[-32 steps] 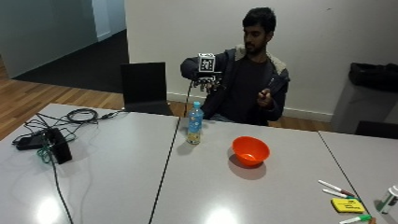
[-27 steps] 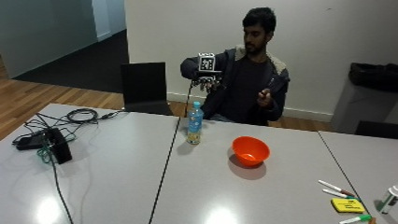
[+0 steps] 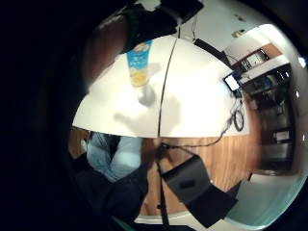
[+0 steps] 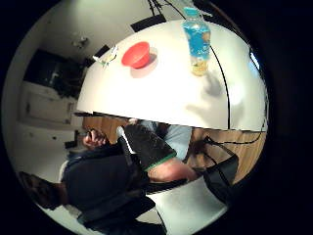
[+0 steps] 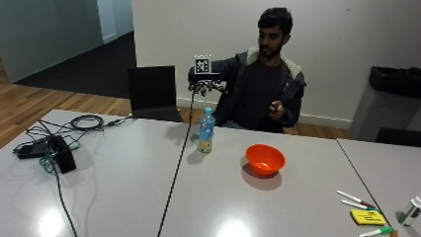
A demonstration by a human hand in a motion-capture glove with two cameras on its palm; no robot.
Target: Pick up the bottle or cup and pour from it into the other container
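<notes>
1. You are in an office meeting room: long grey tables (image 5: 263,197) are pushed together end to end.
2. Marker pens (image 5: 355,198) and a yellow sticky pad (image 5: 365,217) lie at one end.
3. Cables (image 5: 79,122) and a black device (image 5: 63,154) sit at the other, with a black chair (image 5: 152,93) at the table, plain walls and wood flooring.

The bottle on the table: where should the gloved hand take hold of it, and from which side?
Best round the bottle's labelled middle, coming down and in from the person's side. It stands upright with nothing touching it, the right hand hangs above and behind it, and the orange bowl sits apart, so a side wrap suits tipping toward the bowl.
</notes>
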